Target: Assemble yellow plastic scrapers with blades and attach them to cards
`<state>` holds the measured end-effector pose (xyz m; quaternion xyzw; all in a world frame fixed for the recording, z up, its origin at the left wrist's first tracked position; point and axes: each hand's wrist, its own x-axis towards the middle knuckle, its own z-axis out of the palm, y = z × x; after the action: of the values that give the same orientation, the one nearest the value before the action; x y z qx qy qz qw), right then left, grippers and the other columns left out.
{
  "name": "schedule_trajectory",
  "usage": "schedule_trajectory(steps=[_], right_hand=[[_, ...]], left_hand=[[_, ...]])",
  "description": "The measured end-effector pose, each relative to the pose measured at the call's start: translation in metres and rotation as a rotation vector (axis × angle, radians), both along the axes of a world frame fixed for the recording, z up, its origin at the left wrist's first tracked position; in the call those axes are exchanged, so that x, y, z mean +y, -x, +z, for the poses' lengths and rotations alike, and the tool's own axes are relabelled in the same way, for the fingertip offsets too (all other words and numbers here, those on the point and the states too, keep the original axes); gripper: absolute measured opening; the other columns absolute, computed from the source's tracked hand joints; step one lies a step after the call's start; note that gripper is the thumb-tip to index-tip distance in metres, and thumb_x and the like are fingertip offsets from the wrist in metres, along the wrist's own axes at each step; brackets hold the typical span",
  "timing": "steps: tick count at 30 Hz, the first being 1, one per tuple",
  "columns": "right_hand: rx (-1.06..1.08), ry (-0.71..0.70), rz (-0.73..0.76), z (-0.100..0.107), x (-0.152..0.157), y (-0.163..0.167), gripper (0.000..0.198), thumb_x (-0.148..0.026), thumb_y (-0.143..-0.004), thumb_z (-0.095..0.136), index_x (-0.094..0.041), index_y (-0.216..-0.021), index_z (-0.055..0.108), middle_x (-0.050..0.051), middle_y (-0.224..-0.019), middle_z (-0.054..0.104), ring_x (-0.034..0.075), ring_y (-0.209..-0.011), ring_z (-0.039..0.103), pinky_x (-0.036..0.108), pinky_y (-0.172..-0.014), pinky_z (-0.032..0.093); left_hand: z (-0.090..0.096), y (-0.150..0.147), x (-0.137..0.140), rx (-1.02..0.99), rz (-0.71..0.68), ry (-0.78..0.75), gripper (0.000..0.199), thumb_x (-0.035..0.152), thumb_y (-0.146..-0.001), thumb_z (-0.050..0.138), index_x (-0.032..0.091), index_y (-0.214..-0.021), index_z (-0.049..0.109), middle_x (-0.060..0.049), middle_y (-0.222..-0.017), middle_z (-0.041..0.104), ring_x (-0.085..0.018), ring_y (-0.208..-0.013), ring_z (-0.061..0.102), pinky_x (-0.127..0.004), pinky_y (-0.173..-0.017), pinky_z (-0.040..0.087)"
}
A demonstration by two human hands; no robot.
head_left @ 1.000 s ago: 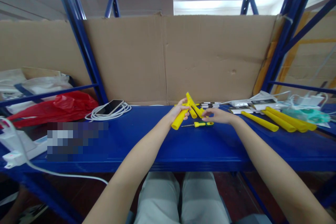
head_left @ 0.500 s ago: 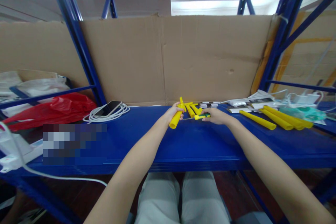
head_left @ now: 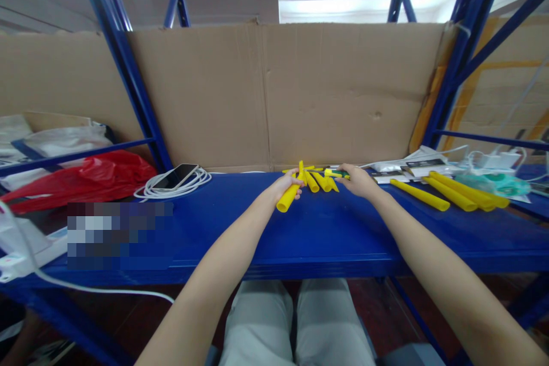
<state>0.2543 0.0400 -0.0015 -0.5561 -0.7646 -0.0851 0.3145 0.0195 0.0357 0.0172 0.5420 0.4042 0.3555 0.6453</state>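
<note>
My left hand (head_left: pixel 285 185) is closed around a yellow tube (head_left: pixel 288 199) with a cross-shaped top, its round end pointing toward me. My right hand (head_left: pixel 357 180) grips a screwdriver (head_left: pixel 338 173) by its green and yellow handle, over the back part of the blue shelf. The shaft of the screwdriver is hard to make out. Just below and left of it lie several yellow tube pieces (head_left: pixel 313 184) between my hands, partly overlapping. The fingertips of my right hand are partly hidden.
More yellow tubes (head_left: pixel 420 194) rest on the blue shelf (head_left: pixel 317 234) at the right, near flat packets (head_left: pixel 390 176) and a green plastic bag (head_left: pixel 493 184). On the left are a phone (head_left: pixel 176 176) on a coiled white cable (head_left: pixel 201 184) and a red bag (head_left: pixel 98 178). Cardboard (head_left: pixel 321 97) stands behind.
My right hand has moved back and slightly right with the screwdriver, away from the tube in my left hand. My left hand stays nearly in place; the tube's top has shifted slightly right.
</note>
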Motion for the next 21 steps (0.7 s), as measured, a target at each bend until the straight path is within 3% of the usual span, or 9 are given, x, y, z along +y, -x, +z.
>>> schedule_trajectory(steps=[21], right_hand=[[-0.053,-0.034,-0.023,-0.0023,0.0033,-0.0022,0.025,-0.024,-0.077,0.058,-0.017,-0.101,0.061,0.011,-0.096,0.067,0.023,-0.086,0.063,0.033,-0.075,0.047]], left_hand=[[0.0005,-0.0015,-0.0005,0.013,-0.01,-0.003,0.06,-0.001,-0.077,0.037,0.025,-0.13,0.024,0.002,-0.066,0.048,-0.007,-0.036,0.042,-0.016,-0.035,0.033]])
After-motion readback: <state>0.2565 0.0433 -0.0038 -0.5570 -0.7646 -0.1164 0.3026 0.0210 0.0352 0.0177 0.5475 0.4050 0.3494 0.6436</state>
